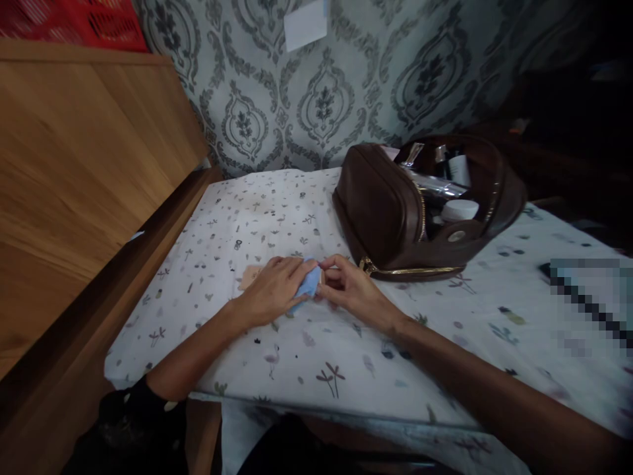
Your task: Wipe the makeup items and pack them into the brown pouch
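A flat peach-coloured item [250, 276] lies on the printed cloth, mostly covered by my left hand [271, 288]. Under the thumb and fingertips of that hand, a light blue cloth [310, 282] is pressed against the item. My right hand [346, 287] pinches the item's right end with thumb and fingers, close to the blue cloth. Beyond my right hand stands a brown leather bag [383, 204], unzipped, with a white jar [459, 210], a white tube [459, 170] and silvery containers inside.
White printed cloth [277, 218] covers the table. A wooden cabinet [89, 145] rises at the left with a red basket [99, 23] on top. Patterned wall stands behind. A pixelated flat object [593, 290] lies at the right.
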`<state>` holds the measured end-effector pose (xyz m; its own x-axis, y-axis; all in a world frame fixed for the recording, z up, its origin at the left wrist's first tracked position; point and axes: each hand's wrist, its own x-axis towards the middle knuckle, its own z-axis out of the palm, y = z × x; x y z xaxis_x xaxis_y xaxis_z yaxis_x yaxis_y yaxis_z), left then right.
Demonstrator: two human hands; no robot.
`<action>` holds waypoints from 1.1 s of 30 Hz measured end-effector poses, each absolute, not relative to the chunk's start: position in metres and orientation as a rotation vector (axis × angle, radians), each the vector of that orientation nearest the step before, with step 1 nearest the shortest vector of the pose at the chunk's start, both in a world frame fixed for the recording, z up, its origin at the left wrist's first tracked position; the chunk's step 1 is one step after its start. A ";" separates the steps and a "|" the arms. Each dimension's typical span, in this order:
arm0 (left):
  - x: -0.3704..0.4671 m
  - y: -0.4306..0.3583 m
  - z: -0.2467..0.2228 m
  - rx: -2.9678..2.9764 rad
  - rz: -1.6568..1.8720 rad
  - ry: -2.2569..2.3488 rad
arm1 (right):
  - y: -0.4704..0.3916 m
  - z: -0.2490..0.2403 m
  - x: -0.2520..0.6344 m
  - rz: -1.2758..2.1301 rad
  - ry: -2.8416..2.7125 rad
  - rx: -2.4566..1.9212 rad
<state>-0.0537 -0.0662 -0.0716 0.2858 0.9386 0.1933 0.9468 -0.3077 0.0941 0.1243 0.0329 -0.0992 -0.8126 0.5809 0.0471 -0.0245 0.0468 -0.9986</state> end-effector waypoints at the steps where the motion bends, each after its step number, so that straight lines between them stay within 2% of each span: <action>1: -0.053 -0.064 -0.071 -2.492 -0.343 -1.829 | 0.033 -0.100 0.125 1.814 -1.892 -0.558; 5: -0.055 -0.062 -0.075 -2.459 -0.445 -1.785 | 0.035 -0.101 0.125 1.820 -1.914 -0.487; 10: -0.054 -0.062 -0.081 -2.429 -0.835 -1.733 | 0.035 -0.098 0.126 1.772 -2.018 -0.488; 15: -0.058 -0.065 -0.070 -2.292 -1.171 -2.150 | 0.035 -0.098 0.124 1.811 -2.008 -0.467; 17: -0.064 -0.069 -0.067 -2.325 -1.141 -2.230 | 0.035 -0.100 0.122 1.840 -1.960 -0.432; 23: -0.073 -0.080 -0.079 -2.494 -0.699 -1.923 | 0.029 -0.099 0.122 1.797 -1.960 -0.452; 33: -0.107 -0.087 -0.079 -2.305 -0.497 -2.000 | 0.033 -0.097 0.125 1.616 -1.942 -0.542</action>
